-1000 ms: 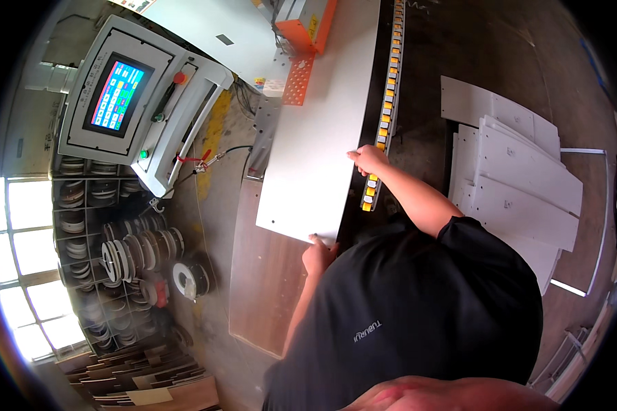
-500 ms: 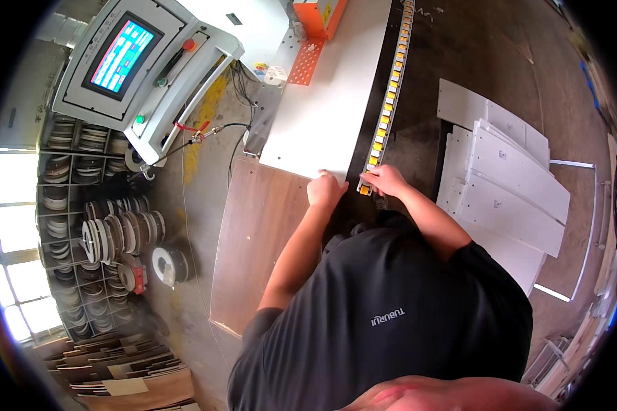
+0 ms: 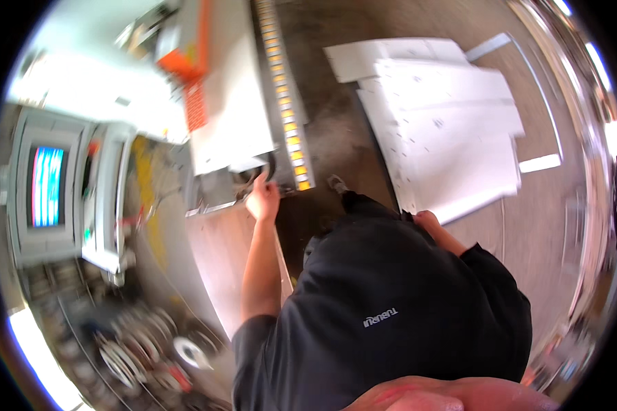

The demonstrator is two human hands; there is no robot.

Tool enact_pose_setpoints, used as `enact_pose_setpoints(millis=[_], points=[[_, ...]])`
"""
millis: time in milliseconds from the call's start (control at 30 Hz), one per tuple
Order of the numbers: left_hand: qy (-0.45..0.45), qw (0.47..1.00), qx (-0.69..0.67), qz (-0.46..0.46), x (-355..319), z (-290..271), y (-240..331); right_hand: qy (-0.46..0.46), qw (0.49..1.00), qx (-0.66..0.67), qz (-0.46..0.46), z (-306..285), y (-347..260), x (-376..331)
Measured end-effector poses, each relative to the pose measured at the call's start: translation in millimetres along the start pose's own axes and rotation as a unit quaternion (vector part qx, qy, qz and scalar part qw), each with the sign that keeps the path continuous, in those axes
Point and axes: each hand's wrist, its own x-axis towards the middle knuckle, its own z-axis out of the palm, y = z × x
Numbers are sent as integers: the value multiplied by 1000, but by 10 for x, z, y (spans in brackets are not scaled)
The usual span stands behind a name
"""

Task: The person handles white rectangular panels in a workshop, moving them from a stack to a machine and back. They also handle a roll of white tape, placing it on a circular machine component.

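Observation:
My left hand point(image 3: 262, 200) is just short of the near edge of a long white panel point(image 3: 234, 103), over the end of the machine bed. Its fingers point forward, partly apart, and nothing shows in them. A gap separates this hand from the panel. To its right runs the conveyor rail with yellow rollers point(image 3: 293, 140). My right hand point(image 3: 428, 220) is low by my right side, close to the near edge of a stack of white panels point(image 3: 439, 130). Its fingers are mostly hidden, so its grip does not show.
A brown wood-grain board point(image 3: 216, 246) extends from the bed's near end. At left stands a control console with a lit screen point(image 3: 48, 186). Edging rolls point(image 3: 127, 356) fill the lower left. An orange guard point(image 3: 185, 65) sits along the panel's left side.
My view has swung to the right. The white panel has moved forward, away from my left hand. My right hand has left the roller rail and come down beside the panel stack.

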Motion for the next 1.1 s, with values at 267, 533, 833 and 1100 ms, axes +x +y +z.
enact_pose_setpoints(millis=[267, 533, 833, 1100], points=[[41, 993, 31, 107, -6, 153, -32, 16, 906, 257, 336, 773, -604, -1089], [52, 993, 32, 106, -9, 173, -76, 62, 889, 292, 346, 553, -680, -984], [68, 993, 58, 76, -12, 176, 51, 62, 920, 321, 218, 604, 351, -678], [88, 991, 95, 12, -4, 126, 99, 66, 919, 367, 127, 567, 1407, -266]])
